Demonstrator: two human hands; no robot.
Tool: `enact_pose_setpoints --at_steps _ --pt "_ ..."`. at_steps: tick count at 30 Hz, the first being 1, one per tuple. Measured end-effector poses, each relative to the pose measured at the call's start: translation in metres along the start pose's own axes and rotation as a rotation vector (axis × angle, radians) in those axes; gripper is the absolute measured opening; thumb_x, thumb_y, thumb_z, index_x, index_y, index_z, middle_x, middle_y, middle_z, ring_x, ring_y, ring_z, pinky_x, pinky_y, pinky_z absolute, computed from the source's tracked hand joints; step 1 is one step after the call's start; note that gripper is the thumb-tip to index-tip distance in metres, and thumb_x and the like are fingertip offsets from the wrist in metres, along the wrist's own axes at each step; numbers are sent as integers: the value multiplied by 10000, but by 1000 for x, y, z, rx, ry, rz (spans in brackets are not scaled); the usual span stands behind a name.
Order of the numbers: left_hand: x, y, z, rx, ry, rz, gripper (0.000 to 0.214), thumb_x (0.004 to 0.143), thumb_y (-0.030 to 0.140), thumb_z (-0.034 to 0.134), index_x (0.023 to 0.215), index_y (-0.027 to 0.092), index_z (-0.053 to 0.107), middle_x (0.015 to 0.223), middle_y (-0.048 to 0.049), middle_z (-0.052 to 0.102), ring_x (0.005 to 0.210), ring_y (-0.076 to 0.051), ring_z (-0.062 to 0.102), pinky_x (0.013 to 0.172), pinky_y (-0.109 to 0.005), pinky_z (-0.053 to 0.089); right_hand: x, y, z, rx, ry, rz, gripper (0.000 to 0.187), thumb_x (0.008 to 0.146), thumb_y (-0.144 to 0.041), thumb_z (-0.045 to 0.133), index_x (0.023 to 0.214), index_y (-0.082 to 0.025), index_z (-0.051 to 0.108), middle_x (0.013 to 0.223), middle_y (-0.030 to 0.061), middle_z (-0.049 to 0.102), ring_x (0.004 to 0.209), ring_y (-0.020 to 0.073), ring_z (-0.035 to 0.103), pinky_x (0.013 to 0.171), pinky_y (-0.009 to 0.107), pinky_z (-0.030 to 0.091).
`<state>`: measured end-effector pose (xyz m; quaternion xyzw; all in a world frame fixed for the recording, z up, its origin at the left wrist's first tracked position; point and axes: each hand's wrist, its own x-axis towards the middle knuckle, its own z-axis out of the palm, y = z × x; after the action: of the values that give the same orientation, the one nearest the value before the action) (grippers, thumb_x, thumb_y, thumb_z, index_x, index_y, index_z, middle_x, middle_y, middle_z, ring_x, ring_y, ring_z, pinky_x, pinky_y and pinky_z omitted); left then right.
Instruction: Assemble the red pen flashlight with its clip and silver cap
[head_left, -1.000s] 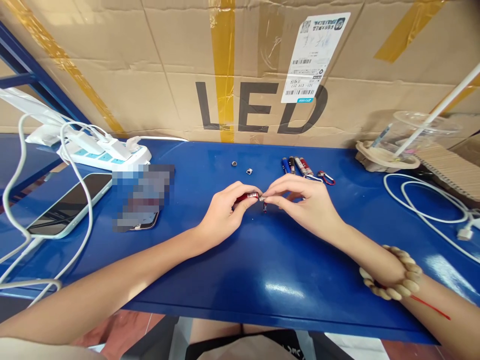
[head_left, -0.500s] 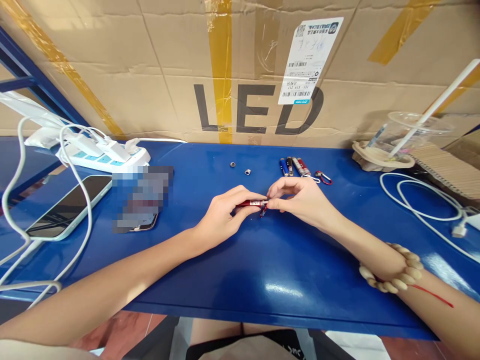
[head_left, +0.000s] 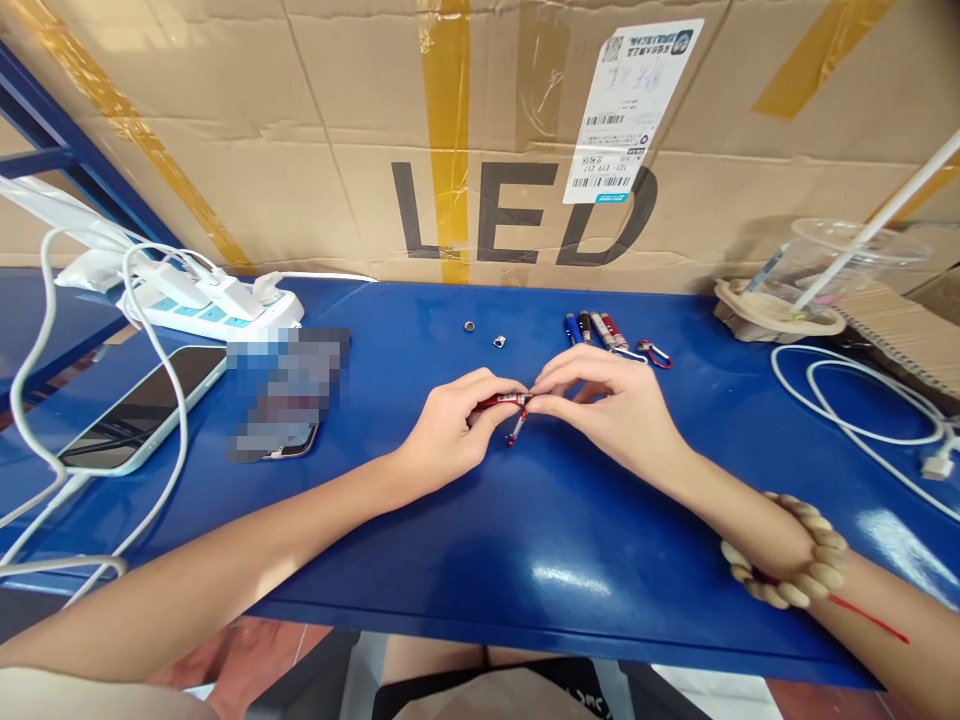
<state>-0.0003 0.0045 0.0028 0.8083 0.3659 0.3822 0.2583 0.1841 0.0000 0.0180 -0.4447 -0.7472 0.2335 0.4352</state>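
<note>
Two hands, head view: meet at the centre of the frame, above the blue table [head_left: 465,560].
Left hand [head_left: 450,425]: closed around a red tube [head_left: 504,399], thumb below, fingers above.
Right hand [head_left: 611,395]: thumb and fingertips pinched nearly together on the right end of the red tube; exact contact too small to make out.
Red tube: at frame centre, roughly level, between both hands.
Clip [head_left: 516,428]: just below the red tube; whether attached, cannot tell.
Small metal pieces [head_left: 469,327]: two, lying apart, above the left hand in the frame.
Four more tubes [head_left: 586,329]: side by side, right of centre, beside a red carabiner [head_left: 655,353].
Power strip [head_left: 247,318]: at left, behind a phone [head_left: 142,410].
</note>
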Motion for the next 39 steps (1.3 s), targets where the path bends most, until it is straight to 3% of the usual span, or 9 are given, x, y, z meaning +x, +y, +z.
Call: enact_pose_setpoints --at_steps 6,12,17,23,29,33,39 --pt "2 4 -1 -67 3 -88 192 853 199 491 908 163 671 792 -18 640 669 -96 554 589 -191 429 3 1 -9 -150 36 -240 87 770 -314 666 746 -273 739 835 29 676 674 151 607 590 293 504" --pt "2 6 -1 -96 -24 -107 192 848 186 490 910 156 669 781 -18 639 663 -94 549 598 -191 431 4 4 -10 -178 25 -327 78 774 -303 668 747 -289 741 803 23 663 634 142 588 586 295 485" --pt "1 7 -1 -101 -43 -127 198 850 181 484 890 150 675 750 -13 640 640 -90 549 598 -189 435 5 5 -10 -94 -55 -379 119 791 -251 651 698 -238 725 759 34 619 620 124 574 557 271 465" --pt "-1 5 1 -143 -70 -104 205 843 194 496 887 138 687 759 -32 670 681 -109 593 648 -202 464 5 5 -8 -16 -134 -268 242 810 -310 623 605 -194 680 775 46 587 636 118 563 560 263 466" --pt "-4 2 3 -233 -111 -123 180 823 178 511 920 126 654 826 -46 695 705 -108 619 637 -192 483 4 1 -6 40 -171 -98 318 743 -434 666 558 -175 656 757 49 584 644 126 556 505 243 428" --pt "-5 1 3 -216 -104 -60 133 798 185 550 888 124 627 826 -38 688 705 -99 621 633 -178 486 4 -1 -3 71 -187 -21 293 684 -405 720 538 -169 628 737 38 582 648 125 550 461 220 391" --pt "-7 -1 4 -177 -85 -42 105 802 139 519 862 136 605 774 -11 667 644 -74 598 558 -147 464 1 0 1 146 -205 110 194 685 -308 708 563 -169 648 725 24 593 642 113 553 507 220 436"
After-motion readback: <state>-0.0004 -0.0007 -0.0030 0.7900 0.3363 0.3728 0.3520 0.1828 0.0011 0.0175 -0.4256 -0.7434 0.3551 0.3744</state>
